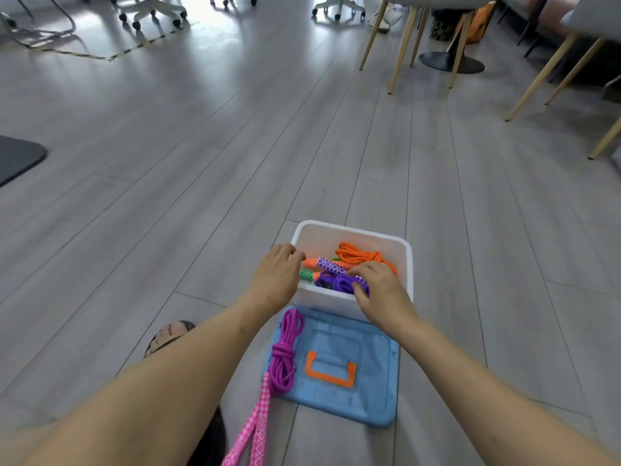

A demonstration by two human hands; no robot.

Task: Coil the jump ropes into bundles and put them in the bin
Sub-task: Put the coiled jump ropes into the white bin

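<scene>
Ropes half stowed: purple bundle (pixel 339 283) going into the white bin (pixel 406 264), magenta bundle (pixel 285 351) waiting on the blue lid (pixel 369 391).
Right hand (pixel 379 290) pinches the purple coil; left hand (pixel 274 277) rests, fingers curled, on the bin's rim. Soft, light cord (likely to spring loose) is best gripped at its wrapped middle.

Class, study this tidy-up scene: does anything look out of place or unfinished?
Yes. One coiled magenta jump rope lies outside the white bin, draped across the left edge of the blue lid, its pink handles trailing on the floor. The lid lies on the floor, off the bin.
</scene>
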